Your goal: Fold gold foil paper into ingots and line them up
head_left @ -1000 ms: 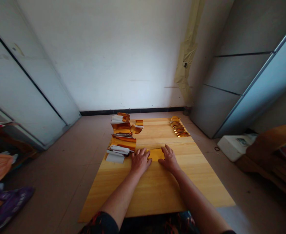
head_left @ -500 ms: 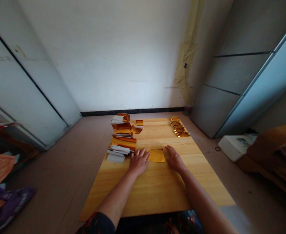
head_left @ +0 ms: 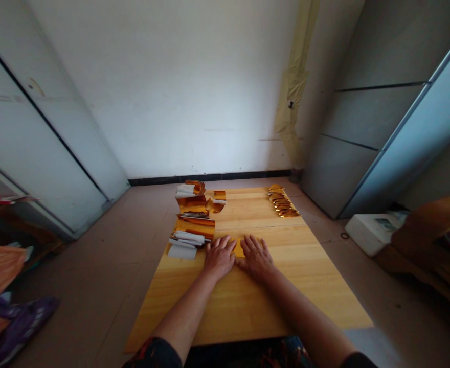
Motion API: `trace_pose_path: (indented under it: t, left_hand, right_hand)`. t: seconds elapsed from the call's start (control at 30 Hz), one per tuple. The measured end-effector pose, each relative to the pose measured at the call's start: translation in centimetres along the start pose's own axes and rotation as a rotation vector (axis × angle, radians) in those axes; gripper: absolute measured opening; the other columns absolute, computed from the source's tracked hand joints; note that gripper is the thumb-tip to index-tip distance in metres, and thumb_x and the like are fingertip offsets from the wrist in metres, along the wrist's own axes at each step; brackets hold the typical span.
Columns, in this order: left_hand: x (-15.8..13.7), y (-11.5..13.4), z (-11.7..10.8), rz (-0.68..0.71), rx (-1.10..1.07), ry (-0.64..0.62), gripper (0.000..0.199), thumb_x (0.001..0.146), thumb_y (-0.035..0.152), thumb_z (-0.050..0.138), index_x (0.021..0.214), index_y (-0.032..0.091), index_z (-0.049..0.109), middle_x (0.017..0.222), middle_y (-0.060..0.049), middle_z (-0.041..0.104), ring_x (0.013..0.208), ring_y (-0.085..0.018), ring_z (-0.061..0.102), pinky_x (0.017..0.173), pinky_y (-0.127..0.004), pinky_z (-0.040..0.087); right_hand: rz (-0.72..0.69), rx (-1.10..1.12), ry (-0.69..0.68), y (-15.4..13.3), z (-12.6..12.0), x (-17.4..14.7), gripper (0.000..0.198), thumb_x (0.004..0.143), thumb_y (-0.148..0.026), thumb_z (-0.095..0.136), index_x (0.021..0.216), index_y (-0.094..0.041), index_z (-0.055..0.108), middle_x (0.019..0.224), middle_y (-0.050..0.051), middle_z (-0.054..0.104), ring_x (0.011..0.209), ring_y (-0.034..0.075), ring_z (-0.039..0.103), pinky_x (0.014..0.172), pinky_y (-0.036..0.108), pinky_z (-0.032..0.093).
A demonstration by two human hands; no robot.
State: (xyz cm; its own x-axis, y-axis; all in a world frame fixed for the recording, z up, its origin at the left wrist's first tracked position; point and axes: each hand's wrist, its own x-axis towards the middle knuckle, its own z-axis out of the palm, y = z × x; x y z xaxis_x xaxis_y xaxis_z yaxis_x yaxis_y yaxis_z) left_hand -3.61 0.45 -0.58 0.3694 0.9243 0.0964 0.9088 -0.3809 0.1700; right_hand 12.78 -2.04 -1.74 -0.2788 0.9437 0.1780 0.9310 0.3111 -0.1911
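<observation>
A small sheet of gold foil paper [head_left: 239,248] lies flat on the wooden table [head_left: 278,312]. My left hand [head_left: 220,257] rests on its left edge with the fingers stretched out. Over the right part of the sheet, my right hand [head_left: 258,259] lies flat, fingers spread, so only a narrow strip shows between the hands. Left of my left hand are loose piles of gold foil paper [head_left: 196,226], some with white backs [head_left: 188,238] turned up. At the far right corner stands a row of folded gold paper pieces [head_left: 284,203].
Behind the table is a white wall [head_left: 194,92]. A grey cabinet [head_left: 355,153] stands to the right, near a white box [head_left: 368,234] and a wooden chair [head_left: 420,230]. On the left floor lies a purple bag [head_left: 21,327].
My right hand has moved left from beside the sheet onto its right part, covering it. The left hand stays at the sheet's left edge.
</observation>
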Motion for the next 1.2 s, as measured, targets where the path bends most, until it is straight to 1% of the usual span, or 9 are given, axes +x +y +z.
trace_pose_path:
  t: [0.1,0.23,0.47,0.53,0.63,0.77,0.93,1.1,1.2]
  left_hand:
    - [-0.1,-0.1,0.2,-0.004,0.002,0.002,0.046,0.085,0.029,0.042,0.130,0.036,0.046,0.142,0.002,0.042,0.125,-0.025,0.036,0.098,-0.048,0.031]
    - [-0.3,-0.3,0.3,0.012,0.002,0.004,0.047,0.086,0.026,0.040,0.131,0.039,0.044,0.144,0.002,0.040,0.126,-0.025,0.036,0.097,-0.048,0.031]
    - [-0.2,-0.7,0.5,0.042,-0.044,0.037,0.051,0.085,0.020,0.043,0.132,0.038,0.044,0.143,0.000,0.042,0.124,-0.026,0.038,0.095,-0.047,0.033]
    - [-0.3,-0.9,0.5,0.063,-0.075,0.097,0.051,0.084,0.016,0.044,0.131,0.035,0.046,0.139,-0.001,0.046,0.122,-0.025,0.040,0.094,-0.045,0.035]
    - [-0.5,-1.0,0.6,0.078,-0.127,0.244,0.047,0.082,0.010,0.044,0.125,0.028,0.053,0.130,-0.004,0.054,0.117,-0.022,0.044,0.095,-0.042,0.035]
    - [-0.7,0.0,0.5,0.036,-0.185,0.375,0.037,0.080,0.013,0.054,0.115,0.023,0.059,0.113,-0.006,0.063,0.105,-0.023,0.050,0.093,-0.040,0.037]
    - [-0.1,1.6,1.2,0.130,-0.233,0.332,0.019,0.078,0.012,0.058,0.090,0.023,0.067,0.094,-0.004,0.065,0.092,-0.020,0.053,0.084,-0.035,0.041]
    - [0.4,1.5,1.9,-0.040,-0.293,0.343,0.030,0.075,0.011,0.059,0.103,0.022,0.065,0.099,-0.006,0.063,0.095,-0.020,0.053,0.085,-0.035,0.042]
    - [0.2,1.3,1.7,0.002,-0.320,0.278,0.022,0.075,0.012,0.058,0.090,0.024,0.069,0.102,-0.004,0.063,0.097,-0.020,0.053,0.087,-0.036,0.041]
  right_hand:
    - [0.000,-0.056,-0.070,1.0,0.5,-0.3,0.064,0.087,-0.056,0.041,0.141,-0.022,0.037,0.148,0.011,0.030,0.137,0.029,0.025,0.110,0.055,0.016]
    - [0.007,-0.058,-0.142,2.4,-0.1,-1.2,0.066,0.089,-0.059,0.034,0.144,-0.022,0.030,0.151,0.010,0.024,0.139,0.029,0.020,0.108,0.059,0.011]
    - [0.046,-0.029,-0.172,2.1,-0.6,-1.3,0.067,0.089,-0.058,0.034,0.145,-0.022,0.028,0.152,0.010,0.022,0.139,0.029,0.017,0.107,0.062,0.009]
    - [0.068,-0.020,-0.171,1.8,-0.4,-1.1,0.066,0.089,-0.057,0.035,0.145,-0.022,0.028,0.152,0.010,0.022,0.139,0.029,0.016,0.107,0.062,0.008]
    - [0.104,-0.019,-0.163,1.4,-0.1,-0.9,0.066,0.088,-0.056,0.036,0.144,-0.022,0.029,0.151,0.011,0.023,0.139,0.030,0.016,0.107,0.062,0.008]
    - [0.119,-0.020,-0.155,1.1,-0.1,-0.8,0.065,0.088,-0.055,0.038,0.143,-0.023,0.031,0.151,0.011,0.025,0.139,0.031,0.017,0.106,0.062,0.010]
    - [0.127,-0.004,-0.132,1.1,-0.8,-0.8,0.057,0.090,-0.050,0.038,0.140,-0.025,0.037,0.148,0.011,0.032,0.136,0.030,0.022,0.105,0.060,0.013]
    - [0.152,0.033,-0.076,1.3,-2.3,0.4,0.038,0.090,-0.033,0.041,0.127,-0.028,0.049,0.134,0.007,0.051,0.122,0.023,0.042,0.100,0.048,0.026]
    - [0.114,0.021,-0.089,1.6,-2.8,1.0,0.029,0.087,-0.029,0.045,0.114,-0.028,0.057,0.127,0.005,0.056,0.116,0.021,0.045,0.096,0.043,0.029]
